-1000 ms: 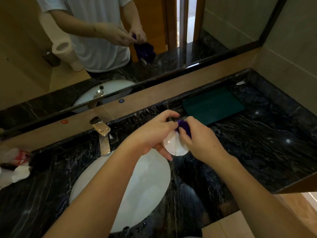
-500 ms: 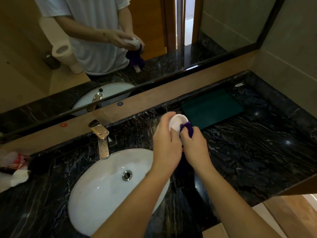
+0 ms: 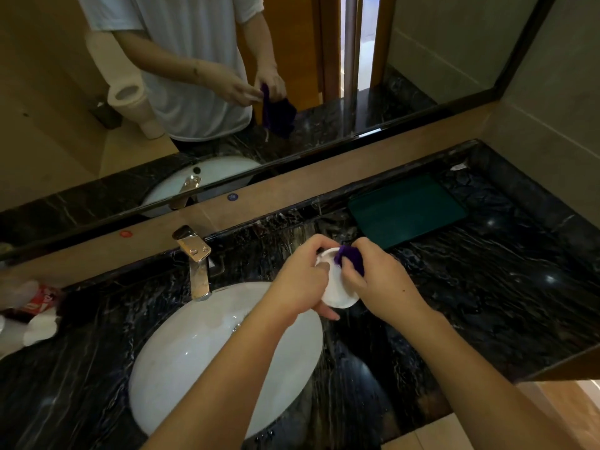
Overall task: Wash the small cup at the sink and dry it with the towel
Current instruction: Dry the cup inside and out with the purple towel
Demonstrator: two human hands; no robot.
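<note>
- Since half a second ago, I see the small cup (image 3: 336, 289) has turned: its mouth then faced up and away, and now its flat white base faces me, with the rim tipped toward the mirror (image 3: 292, 92).
- Left hand (image 3: 300, 280) is wrapped round the cup's left side, fingers curled under and thumb over the rim; it holds the cup in the air beside the right edge of the sink (image 3: 181, 378) rather than over the bowl.
- Right hand (image 3: 380, 282) pinches the purple towel (image 3: 352, 259) against the cup's rim, just beyond its knuckles; the rest of the cloth shows only in the reflection.
- I judge the cup light, rigid and breakable, probably ceramic or hard plastic, and likely slick from washing; the dark stone counter (image 3: 487, 303) beneath both hands would not forgive a drop.
- Best hold, I think, is round the wall with the thumb hooked on the rim, as the left hand has it, leaving the inside free for the cloth.
- Writing: a red-and-white wrapper (image 3: 35, 302) far left of the left hand bears print too blurred to read; the cup shows no marking.
</note>
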